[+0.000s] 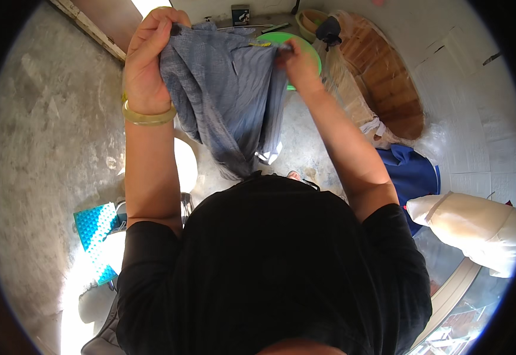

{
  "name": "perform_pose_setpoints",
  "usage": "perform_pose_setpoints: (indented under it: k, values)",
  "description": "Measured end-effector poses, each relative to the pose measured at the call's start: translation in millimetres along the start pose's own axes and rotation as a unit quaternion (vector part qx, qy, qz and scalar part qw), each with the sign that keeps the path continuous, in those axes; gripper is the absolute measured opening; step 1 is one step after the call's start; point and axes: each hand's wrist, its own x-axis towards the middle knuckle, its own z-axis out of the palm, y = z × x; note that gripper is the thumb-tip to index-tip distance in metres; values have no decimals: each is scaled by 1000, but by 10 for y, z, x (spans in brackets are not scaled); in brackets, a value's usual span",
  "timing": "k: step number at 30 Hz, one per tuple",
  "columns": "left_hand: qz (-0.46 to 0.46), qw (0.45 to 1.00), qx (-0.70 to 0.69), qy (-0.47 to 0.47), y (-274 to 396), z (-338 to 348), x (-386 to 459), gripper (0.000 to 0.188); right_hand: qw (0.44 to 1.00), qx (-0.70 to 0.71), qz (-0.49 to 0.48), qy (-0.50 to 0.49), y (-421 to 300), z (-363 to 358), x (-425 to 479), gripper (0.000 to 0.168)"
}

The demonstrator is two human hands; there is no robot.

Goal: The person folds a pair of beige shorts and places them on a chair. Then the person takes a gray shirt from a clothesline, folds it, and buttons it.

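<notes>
A blue-grey striped cloth garment (226,84) hangs in folds between my two raised hands, its lower end tapering down in front of my body. My left hand (151,57) grips its upper left corner, fingers curled over the fabric; a pale bangle (149,114) circles that wrist. At the upper right edge, my right hand (300,64) holds the cloth, its fingertips blurred and partly dark against the fabric. A small yellow strip (259,44) shows on the cloth's top edge. Behind my right hand, a bright green basin (309,49) is partly covered by the cloth.
A wooden tub-like object (384,80) wrapped in clear plastic stands at the upper right. Below it lie a blue cloth (411,171) and a stuffed cream sack (466,217). A blue bumpy mat (91,235) is at left. A small dark box (240,15) stands at the back.
</notes>
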Motion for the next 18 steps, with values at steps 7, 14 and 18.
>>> perform_pose_setpoints:
  k: [7,14,18]
  values:
    - [-7,992,114,50,55,68,-46,12,989,-17,-100,106,-464,-288,466,18]
    - [-65,992,89,55,-8,125,-11,11,988,-69,-131,35,-328,-208,634,22]
    - [-61,984,65,156,-102,168,79,15,995,-7,-92,-50,-237,-88,477,32]
